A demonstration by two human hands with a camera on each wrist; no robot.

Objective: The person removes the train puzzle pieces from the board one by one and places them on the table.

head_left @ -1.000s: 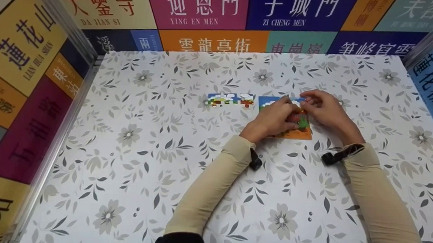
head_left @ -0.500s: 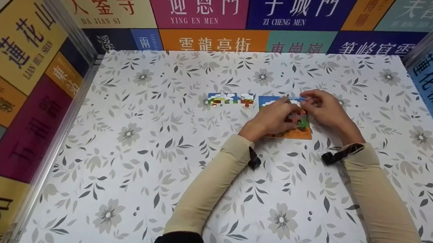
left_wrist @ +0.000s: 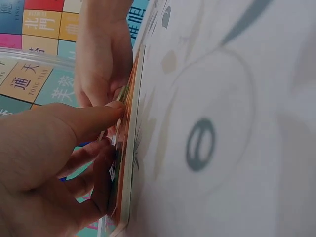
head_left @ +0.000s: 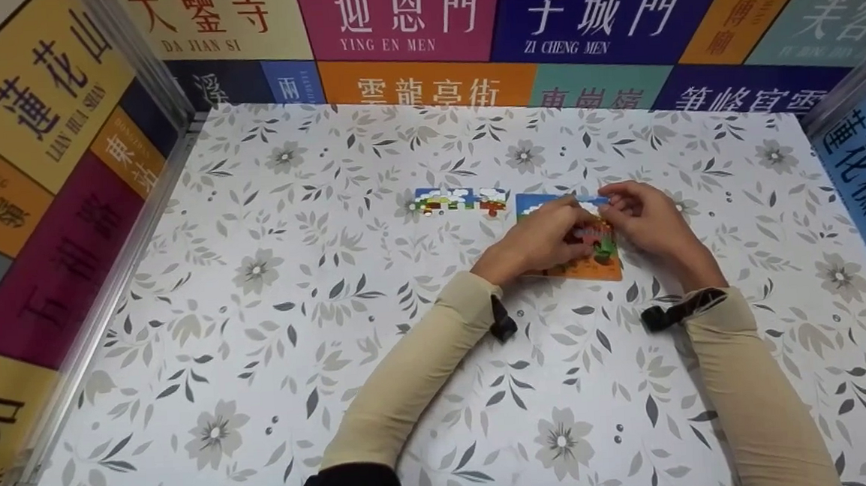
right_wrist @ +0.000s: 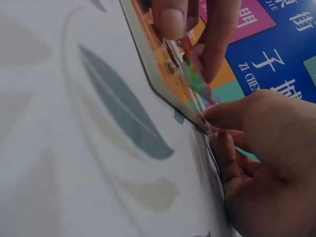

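Observation:
A colourful jigsaw puzzle board (head_left: 592, 269) lies flat on the floral table (head_left: 330, 279), right of centre. My left hand (head_left: 579, 226) sits over its middle, thumb and fingers pinching a green and red puzzle piece (right_wrist: 195, 69) that stands tilted on the board (right_wrist: 158, 64). My right hand (head_left: 615, 205) holds the board's far right edge; in the right wrist view its thumb and forefinger (right_wrist: 219, 126) grip that edge. The left wrist view shows my left hand (left_wrist: 116, 128) against the board's rim (left_wrist: 129, 163). Both hands hide most of the picture.
A short strip of joined puzzle pieces (head_left: 460, 199) lies just left of the board. Walls covered in coloured sign panels (head_left: 404, 19) close in the table on the left, back and right. Metal rails (head_left: 112, 285) run along the side edges.
Hardly anything: the left forearm has drifted slightly left, and both hands stay on the board in the same spots.

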